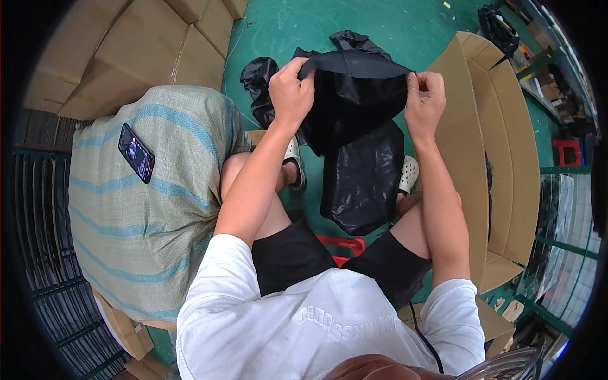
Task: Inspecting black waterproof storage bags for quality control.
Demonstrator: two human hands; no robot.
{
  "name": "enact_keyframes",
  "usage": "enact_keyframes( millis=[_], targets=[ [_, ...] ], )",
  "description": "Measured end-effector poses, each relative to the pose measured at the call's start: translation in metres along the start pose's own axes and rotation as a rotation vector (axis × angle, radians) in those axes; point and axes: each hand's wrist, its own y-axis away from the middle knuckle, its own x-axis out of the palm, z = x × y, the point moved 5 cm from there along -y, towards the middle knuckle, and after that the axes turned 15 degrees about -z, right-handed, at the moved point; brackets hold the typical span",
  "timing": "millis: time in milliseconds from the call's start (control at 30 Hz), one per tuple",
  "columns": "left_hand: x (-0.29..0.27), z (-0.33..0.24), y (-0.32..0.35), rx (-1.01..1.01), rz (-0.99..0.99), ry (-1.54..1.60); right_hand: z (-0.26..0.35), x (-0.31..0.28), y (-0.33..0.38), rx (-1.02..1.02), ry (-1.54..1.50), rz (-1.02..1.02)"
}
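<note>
A sheet of glossy black material, its kind not clear, is stretched between my two hands in front of my knees. My left hand pinches its left upper corner. At the right upper corner, the fingers of my right hand are closed on the edge. The upper edge is folded over and shows a duller grey-black side. Below it, another shiny black piece lies between my feet; whether the two are joined I cannot tell. More crumpled black material lies on the floor beyond my left hand.
On my left stands a bulging woven sack with blue stripes, a phone on top. Stacked cardboard boxes rise behind it. To my right is a long open carton, with a red stool farther right.
</note>
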Motion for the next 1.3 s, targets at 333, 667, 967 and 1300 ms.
enact_keyframes(
  millis=[333,667,967,1300],
  targets=[
    [-0.004,-0.069,0.055,0.43,0.026,0.308,-0.042,-0.01,0.005,0.428,-0.031,0.012],
    [0.021,-0.106,0.131,0.557,0.368,0.288,-0.053,0.0,0.014,1.019,-0.778,0.09],
    [0.013,-0.078,0.074,0.253,0.184,0.484,-0.026,0.002,0.017,1.228,-0.943,0.395],
    [0.038,-0.015,0.042,-0.413,0.469,0.76,0.0,0.008,0.033,1.346,-0.916,0.581]
  ],
)
